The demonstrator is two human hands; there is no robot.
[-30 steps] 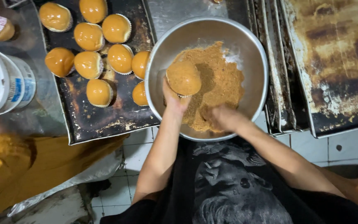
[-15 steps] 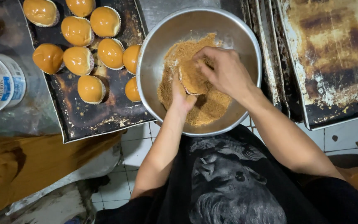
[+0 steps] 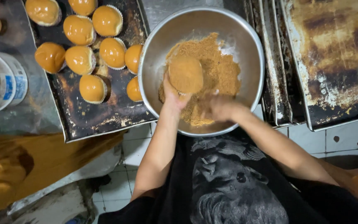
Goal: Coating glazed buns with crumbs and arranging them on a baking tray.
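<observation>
The crumb-coated bun (image 3: 185, 74) is sitting inside the steel mixing bowl (image 3: 158, 41), held up over the heap of brown crumbs (image 3: 218, 68) by the left hand (image 3: 174, 96), whose grip is closing around its lower edge from beneath. It is looking light and soft, the sort of thing that would be denting under a hard squeeze, and its loose coating is likely shedding wherever fingers are rubbing it, so a gentle hold at the base or the sides seems the safest place. The right hand (image 3: 219, 108) is lying low in the bowl just beside it, blurred, and I cannot tell how far its grip is open or whether it has hold of any crumbs. To the left, touching the bowl's rim, a dark baking tray (image 3: 104, 118) is carrying glazed buns (image 3: 79, 29) in paper cups, uncoated. A white tub (image 3: 1, 81) is standing further left on the desk (image 3: 34, 120). Stained empty trays (image 3: 332, 49) are stacking up on the right, close against the bowl.
</observation>
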